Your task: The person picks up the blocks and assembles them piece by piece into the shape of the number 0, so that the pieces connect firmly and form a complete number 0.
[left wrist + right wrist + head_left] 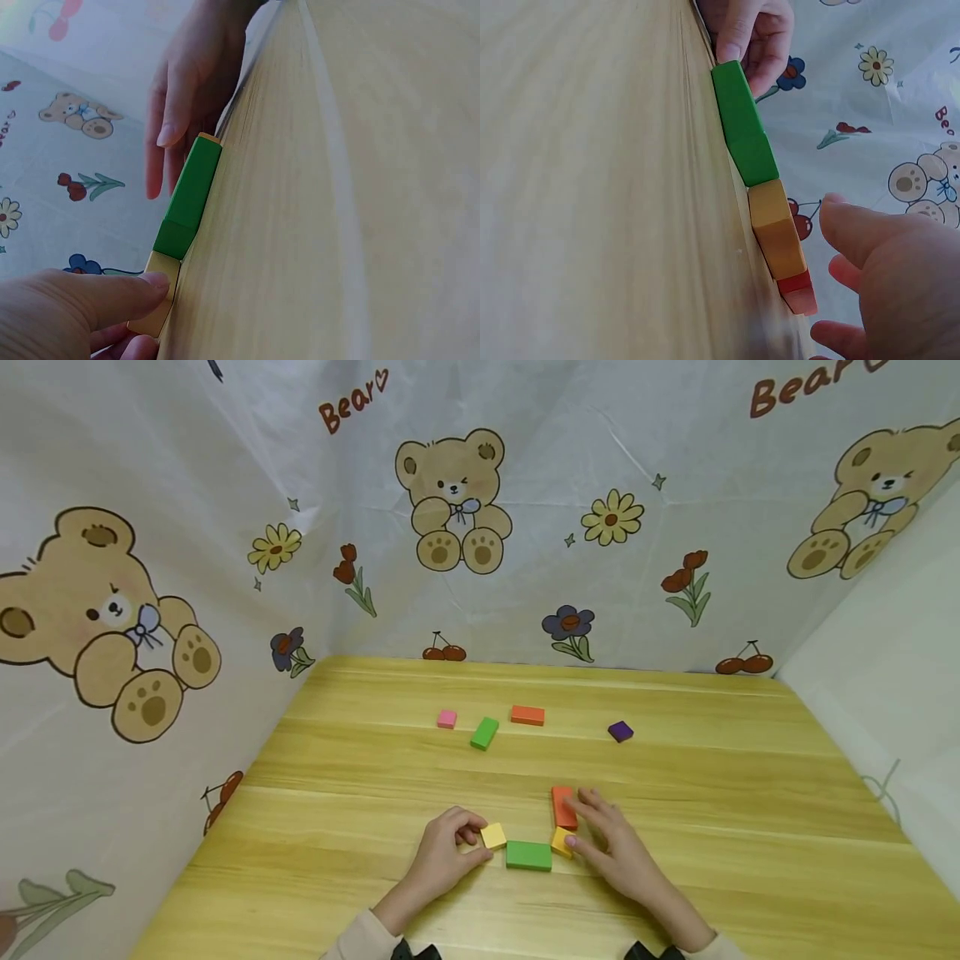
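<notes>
My left hand pinches a pale yellow block between thumb and fingers, at the left end of a green block. In the left wrist view, the thumb lies on that yellow block, whose end meets the green block. An orange-yellow block adjoins the green block's other end, and a red-orange block extends from it away from me. Beside these two, my right hand is spread with fingers apart. In the right wrist view, its thumb stands off from the orange-yellow block.
Farther back on the wooden table lie a pink block, a second green block, another red-orange block and a purple block. A bear-print cloth hangs along the back and left edges.
</notes>
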`<action>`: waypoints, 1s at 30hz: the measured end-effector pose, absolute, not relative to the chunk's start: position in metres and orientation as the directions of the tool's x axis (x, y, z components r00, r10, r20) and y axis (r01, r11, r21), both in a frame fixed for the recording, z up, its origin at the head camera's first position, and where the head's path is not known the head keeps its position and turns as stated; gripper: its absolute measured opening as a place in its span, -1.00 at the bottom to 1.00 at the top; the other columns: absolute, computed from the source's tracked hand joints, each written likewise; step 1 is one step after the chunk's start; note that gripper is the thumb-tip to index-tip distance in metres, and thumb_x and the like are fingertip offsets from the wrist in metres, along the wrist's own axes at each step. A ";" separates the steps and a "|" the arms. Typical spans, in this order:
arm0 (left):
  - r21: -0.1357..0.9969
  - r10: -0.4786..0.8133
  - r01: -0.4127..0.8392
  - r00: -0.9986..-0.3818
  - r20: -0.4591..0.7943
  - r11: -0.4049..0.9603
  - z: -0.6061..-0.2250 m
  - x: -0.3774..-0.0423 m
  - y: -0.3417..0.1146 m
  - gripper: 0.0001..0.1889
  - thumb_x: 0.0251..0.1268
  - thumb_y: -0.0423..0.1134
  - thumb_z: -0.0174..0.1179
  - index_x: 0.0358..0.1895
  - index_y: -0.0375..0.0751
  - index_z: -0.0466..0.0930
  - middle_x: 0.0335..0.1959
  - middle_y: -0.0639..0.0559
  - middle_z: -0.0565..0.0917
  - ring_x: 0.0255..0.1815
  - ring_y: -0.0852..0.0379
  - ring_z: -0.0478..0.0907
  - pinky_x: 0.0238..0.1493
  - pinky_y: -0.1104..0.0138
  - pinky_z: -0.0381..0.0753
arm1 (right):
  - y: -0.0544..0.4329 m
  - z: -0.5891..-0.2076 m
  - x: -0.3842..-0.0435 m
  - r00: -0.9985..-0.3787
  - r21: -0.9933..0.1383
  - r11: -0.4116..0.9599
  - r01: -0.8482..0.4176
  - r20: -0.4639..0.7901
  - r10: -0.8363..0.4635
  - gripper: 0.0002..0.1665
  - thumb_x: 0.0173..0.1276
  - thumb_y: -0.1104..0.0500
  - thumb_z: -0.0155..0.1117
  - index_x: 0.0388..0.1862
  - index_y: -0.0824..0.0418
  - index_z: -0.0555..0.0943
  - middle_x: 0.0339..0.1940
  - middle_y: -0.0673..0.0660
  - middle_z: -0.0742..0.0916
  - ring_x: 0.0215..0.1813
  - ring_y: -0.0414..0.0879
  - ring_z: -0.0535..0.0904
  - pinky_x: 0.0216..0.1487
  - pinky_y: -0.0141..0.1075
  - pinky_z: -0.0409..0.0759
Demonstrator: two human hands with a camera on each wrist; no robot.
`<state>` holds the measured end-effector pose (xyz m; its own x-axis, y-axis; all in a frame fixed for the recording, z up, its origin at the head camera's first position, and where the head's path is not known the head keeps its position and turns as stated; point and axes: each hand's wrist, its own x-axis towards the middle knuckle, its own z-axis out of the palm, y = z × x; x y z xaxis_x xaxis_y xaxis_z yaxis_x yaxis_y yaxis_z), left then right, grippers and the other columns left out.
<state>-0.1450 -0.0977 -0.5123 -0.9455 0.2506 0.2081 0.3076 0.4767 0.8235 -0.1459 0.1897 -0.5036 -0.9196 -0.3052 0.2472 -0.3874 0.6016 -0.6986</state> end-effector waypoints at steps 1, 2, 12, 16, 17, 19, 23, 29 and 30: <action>0.823 0.251 0.307 -0.946 0.207 0.478 -0.512 -0.145 -0.098 -0.70 -0.05 -0.31 0.51 -0.20 -0.17 0.66 -0.37 0.15 0.60 -0.38 0.35 0.47 -0.30 0.45 0.52 | 0.189 -0.504 -0.146 -0.919 -0.699 0.600 -0.389 0.249 -0.306 -0.37 0.33 0.06 0.33 0.35 0.19 0.48 0.42 0.45 0.38 0.50 0.42 0.12 0.34 0.47 -0.06; 0.822 0.251 0.308 -0.945 0.207 0.479 -0.512 -0.145 -0.098 -0.70 -0.05 -0.31 0.51 -0.20 -0.17 0.66 -0.37 0.15 0.60 -0.38 0.35 0.48 -0.30 0.45 0.51 | 0.189 -0.504 -0.146 -0.918 -0.698 0.600 -0.391 0.251 -0.306 -0.37 0.33 0.06 0.33 0.36 0.18 0.48 0.42 0.46 0.38 0.50 0.42 0.13 0.34 0.47 -0.06; 0.820 0.252 0.308 -0.945 0.207 0.483 -0.512 -0.145 -0.099 -0.70 -0.04 -0.30 0.51 -0.19 -0.17 0.67 -0.38 0.14 0.59 -0.38 0.34 0.47 -0.31 0.45 0.51 | 0.186 -0.504 -0.144 -0.917 -0.664 0.635 -0.395 0.247 -0.312 -0.35 0.31 0.05 0.35 0.36 0.19 0.48 0.42 0.44 0.40 0.49 0.43 0.13 0.34 0.46 -0.05; 0.819 0.256 0.313 -0.944 0.210 0.480 -0.512 -0.145 -0.099 -0.70 -0.04 -0.31 0.51 -0.19 -0.18 0.66 -0.37 0.14 0.59 -0.38 0.34 0.47 -0.31 0.45 0.52 | 0.186 -0.505 -0.144 -0.919 -0.655 0.646 -0.392 0.243 -0.311 -0.35 0.30 0.05 0.35 0.35 0.19 0.49 0.42 0.43 0.40 0.49 0.41 0.14 0.35 0.44 -0.03; 0.820 0.257 0.314 -0.943 0.211 0.479 -0.512 -0.145 -0.099 -0.70 -0.04 -0.31 0.51 -0.19 -0.18 0.67 -0.37 0.14 0.59 -0.38 0.34 0.47 -0.31 0.45 0.52 | 0.187 -0.505 -0.143 -0.918 -0.653 0.647 -0.393 0.244 -0.311 -0.35 0.31 0.04 0.35 0.35 0.19 0.49 0.42 0.43 0.40 0.49 0.41 0.14 0.35 0.44 -0.03; 0.819 0.257 0.318 -0.942 0.216 0.478 -0.512 -0.145 -0.098 -0.70 -0.04 -0.31 0.51 -0.19 -0.18 0.67 -0.37 0.13 0.59 -0.38 0.34 0.47 -0.31 0.45 0.52 | 0.187 -0.505 -0.143 -0.917 -0.650 0.649 -0.395 0.246 -0.312 -0.36 0.31 0.04 0.35 0.34 0.19 0.49 0.41 0.43 0.41 0.49 0.41 0.14 0.35 0.44 -0.03; 0.818 0.256 0.319 -0.942 0.218 0.479 -0.511 -0.145 -0.098 -0.65 -0.05 -0.31 0.52 -0.15 -0.21 0.66 -0.33 0.12 0.60 -0.37 0.34 0.48 -0.30 0.45 0.52 | 0.187 -0.505 -0.143 -0.914 -0.644 0.650 -0.404 0.255 -0.315 -0.37 0.31 0.04 0.34 0.34 0.17 0.50 0.41 0.42 0.42 0.48 0.42 0.15 0.34 0.45 -0.02; 0.826 0.262 0.305 -0.944 0.198 0.473 -0.511 -0.144 -0.098 -0.48 -0.11 -0.32 0.54 0.02 -0.29 0.61 -0.24 0.07 0.60 -0.32 0.32 0.49 -0.26 0.45 0.53 | 0.186 -0.504 -0.141 -0.911 -0.636 0.654 -0.410 0.259 -0.320 -0.38 0.32 0.04 0.34 0.34 0.16 0.50 0.40 0.42 0.42 0.48 0.41 0.16 0.33 0.45 -0.01; 0.831 0.266 0.300 -0.945 0.191 0.469 -0.510 -0.145 -0.099 -0.45 -0.11 -0.32 0.54 0.05 -0.29 0.60 -0.23 0.06 0.60 -0.31 0.32 0.49 -0.25 0.46 0.53 | 0.186 -0.503 -0.141 -0.911 -0.634 0.655 -0.411 0.261 -0.319 -0.38 0.32 0.04 0.34 0.34 0.16 0.50 0.40 0.42 0.43 0.47 0.41 0.17 0.33 0.45 -0.01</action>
